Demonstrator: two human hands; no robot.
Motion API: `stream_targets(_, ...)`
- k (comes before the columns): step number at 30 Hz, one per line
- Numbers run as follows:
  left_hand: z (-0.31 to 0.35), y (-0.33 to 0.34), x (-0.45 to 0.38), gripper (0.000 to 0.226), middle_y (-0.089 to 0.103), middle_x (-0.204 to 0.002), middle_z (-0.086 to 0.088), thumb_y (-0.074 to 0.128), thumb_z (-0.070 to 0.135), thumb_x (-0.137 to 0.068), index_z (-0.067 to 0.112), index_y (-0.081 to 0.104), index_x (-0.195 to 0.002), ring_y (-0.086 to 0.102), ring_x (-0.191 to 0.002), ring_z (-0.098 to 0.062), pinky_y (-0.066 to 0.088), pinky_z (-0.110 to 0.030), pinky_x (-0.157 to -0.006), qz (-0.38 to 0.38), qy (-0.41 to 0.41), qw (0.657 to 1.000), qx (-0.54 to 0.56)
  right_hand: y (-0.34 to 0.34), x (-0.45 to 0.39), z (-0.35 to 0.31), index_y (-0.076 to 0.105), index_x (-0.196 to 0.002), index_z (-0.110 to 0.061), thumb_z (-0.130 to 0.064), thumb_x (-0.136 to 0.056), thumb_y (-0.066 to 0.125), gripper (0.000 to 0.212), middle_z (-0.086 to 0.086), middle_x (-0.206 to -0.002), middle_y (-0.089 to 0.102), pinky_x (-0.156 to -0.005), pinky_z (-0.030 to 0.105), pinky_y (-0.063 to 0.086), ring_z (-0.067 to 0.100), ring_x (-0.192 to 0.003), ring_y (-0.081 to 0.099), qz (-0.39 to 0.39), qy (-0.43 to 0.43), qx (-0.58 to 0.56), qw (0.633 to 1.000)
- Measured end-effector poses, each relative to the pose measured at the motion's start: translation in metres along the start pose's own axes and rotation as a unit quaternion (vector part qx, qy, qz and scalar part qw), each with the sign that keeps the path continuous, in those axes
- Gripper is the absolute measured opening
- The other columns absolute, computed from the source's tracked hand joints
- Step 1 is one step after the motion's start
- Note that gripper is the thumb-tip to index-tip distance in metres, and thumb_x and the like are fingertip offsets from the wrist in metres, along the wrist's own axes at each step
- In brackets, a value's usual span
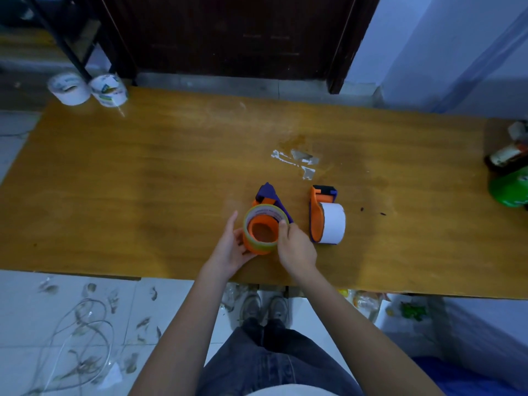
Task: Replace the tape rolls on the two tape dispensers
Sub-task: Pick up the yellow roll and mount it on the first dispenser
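A: Tape dispenser [271,200], orange/purple, lies on its side near the table's [143,167] front edge, w/ a clear roll [261,228] round its orange hub. What's your grip?

B: Your left hand [233,248] cups the roll's left side, fingers curled under it. Your right hand [295,248] pinches the roll's right rim, thumb on top.

A: And the 2nd dispenser [324,214]?

B: Just right of your hand, apart from it, loaded w/ a white roll [333,222].

A: Further out?

B: Two white spare rolls [87,88] at the far left corner; torn tape scraps [297,161] stuck mid-table; bottles [510,172] at the right edge.
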State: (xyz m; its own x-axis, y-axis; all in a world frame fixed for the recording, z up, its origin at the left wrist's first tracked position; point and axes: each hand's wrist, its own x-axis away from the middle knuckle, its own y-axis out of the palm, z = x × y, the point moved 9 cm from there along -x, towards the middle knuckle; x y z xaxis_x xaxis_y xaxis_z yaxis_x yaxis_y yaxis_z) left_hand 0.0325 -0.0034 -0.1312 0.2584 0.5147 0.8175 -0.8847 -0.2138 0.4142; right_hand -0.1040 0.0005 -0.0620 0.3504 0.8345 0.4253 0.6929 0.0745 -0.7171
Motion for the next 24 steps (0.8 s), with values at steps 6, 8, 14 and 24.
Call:
stream_targets(6, 0.013, -0.01, -0.001, 0.024, 0.063, -0.1, -0.004, 0.064, 0.036, -0.086, 0.017, 0.061, -0.099, 0.059, -0.103, -0.026, 0.052, -0.045, -0.09, 0.052, 0.057, 0.991, -0.114, 0.002, -0.002, -0.013, 0.056, -0.09, -0.011, -0.042, -0.098, 0.026, 0.044, 0.004, -0.083, 0.06, -0.062, 0.033, 0.045, 0.027, -0.081, 0.064, -0.002, -0.021, 0.129, 0.991)
stream_targets(8, 0.014, -0.011, -0.001, 0.02, 0.063, -0.098, -0.003, 0.065, 0.037, -0.085, 0.019, 0.06, -0.092, 0.059, -0.103, -0.026, 0.051, -0.047, -0.093, 0.06, 0.059, 0.99, -0.114, -0.01, 0.001, -0.024, 0.058, -0.097, -0.01, -0.038, -0.098, 0.032, 0.038, 0.006, -0.093, 0.06, -0.057, 0.031, 0.043, 0.026, -0.078, 0.063, 0.052, -0.074, 0.169, 0.981)
stream_targets(14, 0.017, -0.009, 0.002, 0.018, 0.063, -0.1, -0.002, 0.065, 0.036, -0.085, 0.022, 0.06, -0.094, 0.06, -0.104, -0.026, 0.052, -0.048, -0.091, 0.055, 0.073, 0.988, -0.127, -0.02, -0.013, -0.021, 0.048, -0.129, -0.008, -0.038, -0.096, 0.04, 0.045, 0.012, -0.126, 0.049, -0.086, 0.034, 0.046, 0.026, -0.114, 0.05, 0.056, -0.13, 0.103, 0.985)
stream_targets(24, 0.021, -0.002, 0.004, 0.04, 0.062, -0.117, -0.005, 0.067, 0.04, -0.083, 0.023, 0.059, -0.118, 0.059, -0.112, -0.027, 0.053, -0.047, -0.09, 0.046, 0.097, 0.979, -0.173, 0.011, -0.025, 0.004, 0.05, -0.131, -0.019, -0.042, -0.096, 0.037, 0.043, 0.005, -0.129, 0.057, -0.101, 0.043, 0.044, 0.019, -0.121, 0.05, -0.053, -0.108, -0.122, 0.985)
